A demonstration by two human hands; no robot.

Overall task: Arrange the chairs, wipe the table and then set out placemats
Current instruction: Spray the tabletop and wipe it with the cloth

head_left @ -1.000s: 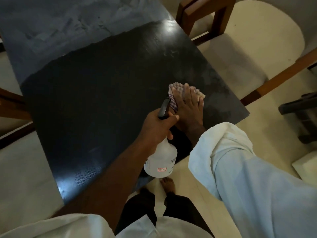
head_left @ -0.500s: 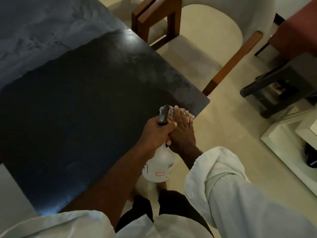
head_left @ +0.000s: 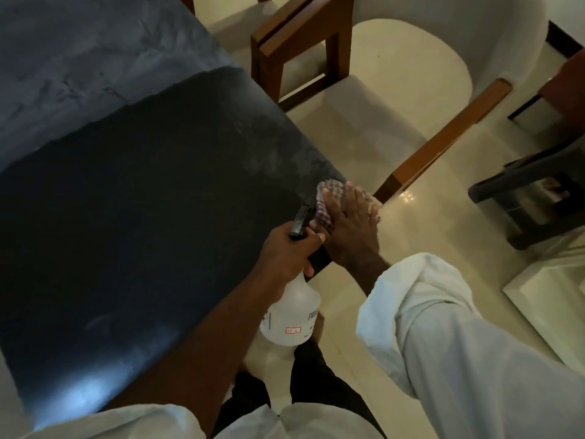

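Right hand point(head_left: 351, 223) slid cloth point(head_left: 330, 189) to table point(head_left: 158, 201) corner; cloth mostly hidden.

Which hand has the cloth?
The right hand, pressed flat on the checked cloth at the table corner; the left hand grips the spray bottle instead.

Cloth point(head_left: 326, 202) on table point(head_left: 142, 201) corner — chair point(head_left: 389, 90) rt.
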